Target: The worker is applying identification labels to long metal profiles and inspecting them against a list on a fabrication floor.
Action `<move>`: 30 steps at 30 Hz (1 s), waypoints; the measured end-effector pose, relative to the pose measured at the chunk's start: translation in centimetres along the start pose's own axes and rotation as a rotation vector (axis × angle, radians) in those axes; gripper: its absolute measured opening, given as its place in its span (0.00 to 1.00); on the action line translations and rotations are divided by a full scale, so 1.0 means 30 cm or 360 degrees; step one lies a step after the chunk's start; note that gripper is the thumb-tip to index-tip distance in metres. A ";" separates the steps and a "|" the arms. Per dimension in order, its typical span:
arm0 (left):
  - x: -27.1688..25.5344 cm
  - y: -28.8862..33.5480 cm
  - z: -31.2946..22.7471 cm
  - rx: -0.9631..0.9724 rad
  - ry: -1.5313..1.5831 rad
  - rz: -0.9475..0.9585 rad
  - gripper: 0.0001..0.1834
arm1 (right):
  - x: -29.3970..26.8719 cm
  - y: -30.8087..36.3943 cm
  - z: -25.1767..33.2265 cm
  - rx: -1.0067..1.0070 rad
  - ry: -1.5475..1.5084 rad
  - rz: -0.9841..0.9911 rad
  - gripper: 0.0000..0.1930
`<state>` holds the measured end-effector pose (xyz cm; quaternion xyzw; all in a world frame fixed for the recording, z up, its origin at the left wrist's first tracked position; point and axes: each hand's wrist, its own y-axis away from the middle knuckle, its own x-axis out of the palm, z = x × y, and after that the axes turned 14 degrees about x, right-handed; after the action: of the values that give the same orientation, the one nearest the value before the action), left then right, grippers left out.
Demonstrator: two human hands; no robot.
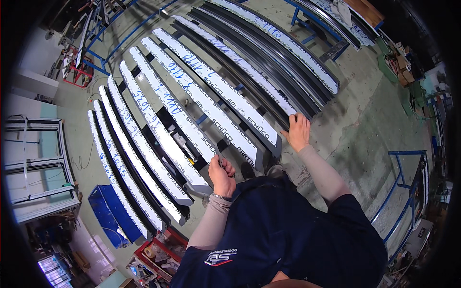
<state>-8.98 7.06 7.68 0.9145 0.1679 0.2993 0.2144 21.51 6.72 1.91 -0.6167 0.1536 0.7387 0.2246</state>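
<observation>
Several long dark metal profiles faced with white protective film lie side by side in front of me, with blue handwriting and dark print on the film. My right hand point(298, 131) is at the near end of a dark profile point(261, 98), its fingers over the end and the thumb apart on the near side. My left hand point(222, 176) is curled closed above the near ends, between a white-faced profile point(175, 113) and another white-faced profile point(211, 108). Whatever it holds, if anything, is hidden by the fingers.
Blue metal stands point(408, 185) are at the right, and more blue framing is at the back. A blue bin point(113, 216) and a red crate point(161, 252) with loose items sit at the near left. Pale window frames point(41, 168) lean at far left. Green boxes point(386, 62) stand at far right.
</observation>
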 end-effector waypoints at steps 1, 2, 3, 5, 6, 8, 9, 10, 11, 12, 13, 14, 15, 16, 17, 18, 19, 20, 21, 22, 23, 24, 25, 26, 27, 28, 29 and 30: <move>-0.002 0.000 -0.002 -0.0011 -0.0005 0.0005 0.14 | -0.002 0.012 -0.007 -0.0145 -0.0109 -0.0091 0.31; -0.006 -0.001 -0.004 -0.0015 -0.0021 0.0038 0.14 | -0.007 0.027 -0.022 -0.0164 -0.0180 -0.0055 0.25; -0.002 0.000 -0.004 -0.0029 -0.0040 0.0077 0.13 | -0.004 0.037 -0.036 -0.0138 -0.0169 -0.0051 0.25; 0.023 -0.019 0.006 -0.0054 -0.0078 0.0098 0.13 | 0.013 0.034 -0.063 -0.0162 -0.0289 0.0041 0.23; 0.029 -0.026 0.014 -0.0065 -0.0114 0.0103 0.13 | 0.025 0.031 -0.072 -0.0140 -0.0289 0.0047 0.22; 0.037 -0.038 0.021 -0.0052 -0.0095 0.0201 0.14 | 0.018 0.032 -0.067 -0.0168 -0.0437 -0.0022 0.21; 0.041 -0.034 0.020 -0.0003 -0.0088 0.0318 0.14 | 0.024 0.025 -0.091 -0.0201 -0.0617 -0.0018 0.19; 0.043 -0.030 0.012 0.0020 -0.0107 0.0318 0.14 | -0.007 0.024 -0.097 -0.0168 -0.0744 0.0055 0.16; 0.058 -0.032 0.016 0.0067 -0.0107 0.0318 0.14 | -0.041 0.010 -0.136 -0.0123 -0.0723 0.0064 0.16; 0.066 -0.028 0.033 0.0030 -0.0124 0.0333 0.14 | -0.072 0.001 -0.175 -0.0094 -0.0749 0.0084 0.14; 0.074 -0.027 0.045 0.0063 -0.0188 0.0337 0.13 | -0.091 -0.002 -0.211 -0.0076 -0.0780 0.0100 0.13; 0.082 -0.026 0.056 0.0102 -0.0251 0.0341 0.13 | -0.105 0.008 -0.256 -0.0163 -0.0668 0.0023 0.12; 0.085 -0.023 0.070 0.0091 -0.0257 0.0352 0.13 | -0.112 0.020 -0.266 -0.0148 -0.0664 0.0019 0.12; 0.087 -0.017 0.089 0.0051 -0.0282 0.0416 0.13 | -0.118 0.039 -0.272 -0.0305 -0.0557 0.0048 0.12; 0.091 -0.012 0.106 0.0013 -0.0308 0.0480 0.13 | -0.122 0.055 -0.276 -0.0464 -0.0450 0.0076 0.12; 0.106 -0.013 0.130 0.0017 -0.0328 0.0488 0.13 | -0.122 0.064 -0.268 -0.0457 -0.0445 0.0074 0.12; 0.132 -0.015 0.151 0.0012 -0.0329 0.0488 0.13 | -0.116 0.078 -0.246 -0.0530 -0.0426 0.0112 0.11; 0.170 -0.026 0.179 0.0094 -0.0428 0.0619 0.14 | -0.111 0.084 -0.229 -0.0602 -0.0407 0.0151 0.11; 0.210 -0.037 0.203 0.0177 -0.0526 0.0742 0.14 | -0.111 0.087 -0.219 -0.0602 -0.0406 0.0159 0.11; 0.259 -0.052 0.229 0.0255 -0.0631 0.0827 0.15 | -0.108 0.085 -0.208 -0.0602 -0.0372 0.0185 0.08; 0.315 -0.077 0.261 0.0329 -0.0737 0.0917 0.15 | -0.104 0.084 -0.205 -0.0597 -0.0335 0.0209 0.06; 0.355 -0.117 0.304 0.0424 -0.0795 0.1032 0.16 | -0.106 0.078 -0.198 -0.0608 -0.0335 0.0218 0.06; 0.387 -0.160 0.350 0.0522 -0.0854 0.1143 0.16 | -0.109 0.067 -0.191 -0.0640 -0.0269 0.0235 0.06; 0.429 -0.184 0.393 0.0680 -0.0869 0.1199 0.17 | -0.108 0.058 -0.188 -0.0669 -0.0200 0.0250 0.05; 0.474 -0.205 0.428 0.0840 -0.0883 0.1254 0.18 | -0.106 0.051 -0.184 -0.0683 -0.0199 0.0257 0.05; 0.516 -0.227 0.454 0.0839 -0.0880 0.1244 0.18 | -0.105 0.046 -0.183 -0.0712 -0.0178 0.0240 0.05; 0.551 -0.249 0.474 0.1067 -0.1000 0.1192 0.17 | -0.105 0.043 -0.180 -0.0743 -0.0157 0.0226 0.05; 0.582 -0.274 0.489 0.1293 -0.1119 0.1133 0.17 | -0.104 0.041 -0.174 -0.0753 -0.0152 0.0233 0.05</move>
<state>11.98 17.38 1.24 0.9660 -0.1263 -0.0529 -0.2193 25.69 2.60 3.91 -0.6038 0.0100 0.7966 0.0271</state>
